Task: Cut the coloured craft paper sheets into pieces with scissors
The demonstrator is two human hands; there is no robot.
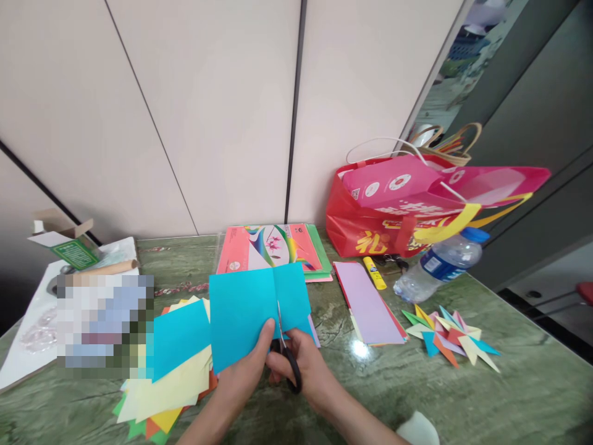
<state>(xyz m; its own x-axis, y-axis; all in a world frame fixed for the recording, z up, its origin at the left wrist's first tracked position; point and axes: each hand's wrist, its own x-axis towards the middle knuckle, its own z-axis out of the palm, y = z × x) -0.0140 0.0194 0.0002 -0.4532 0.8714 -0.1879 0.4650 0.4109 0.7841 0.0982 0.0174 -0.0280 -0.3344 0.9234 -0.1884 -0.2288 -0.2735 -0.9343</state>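
A blue sheet of paper [243, 312] is held up over the table, with a crease or cut line running down its right part. My left hand [248, 371] grips its lower edge, thumb on top. In my right hand [301, 364] is a pair of scissors [290, 358] with black handles, its blades pointing away from me along that line. To the left lies a loose pile of coloured paper squares [169, 383], a blue square [181, 339] on top. Lilac paper strips [370, 303] lie to the right, stacked over other colours.
A pack of coloured paper [273, 244] lies by the wall. Right of it stand a red gift bag [365, 228], a yellow glue stick [374, 273] and a tilted water bottle [440, 266]. Folded paper stars [451, 337] sit at right. A green box [76, 250] stands far left.
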